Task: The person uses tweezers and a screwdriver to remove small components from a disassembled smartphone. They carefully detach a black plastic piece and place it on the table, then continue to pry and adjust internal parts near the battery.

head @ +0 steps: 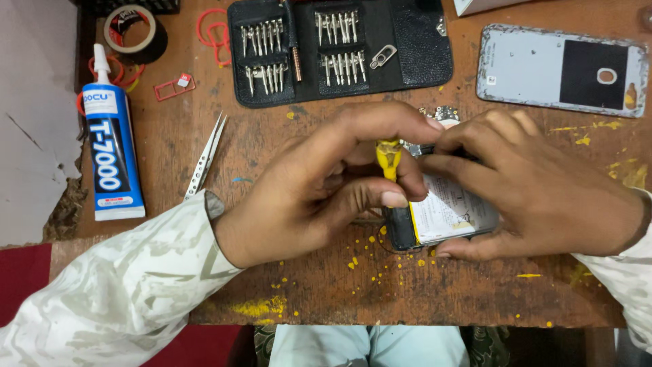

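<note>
An opened phone (445,217) lies on the wooden table (285,143), its battery and white label showing between my hands. My left hand (326,183) is closed around a small yellow-handled tool (388,158), held upright over the phone's upper part. My right hand (536,190) rests over the phone's right side, its fingertips pinching near the top edge beside the tool. What those fingertips pinch is hidden. A bit of circuit board (445,114) shows just past the fingers.
A black case of screwdriver bits (339,47) lies open at the back. A phone back cover (560,69) sits back right. Steel tweezers (206,158), a blue-and-white glue tube (112,153), a tape roll (132,30), a red SIM tray (175,86) and red rubber bands (214,34) lie left.
</note>
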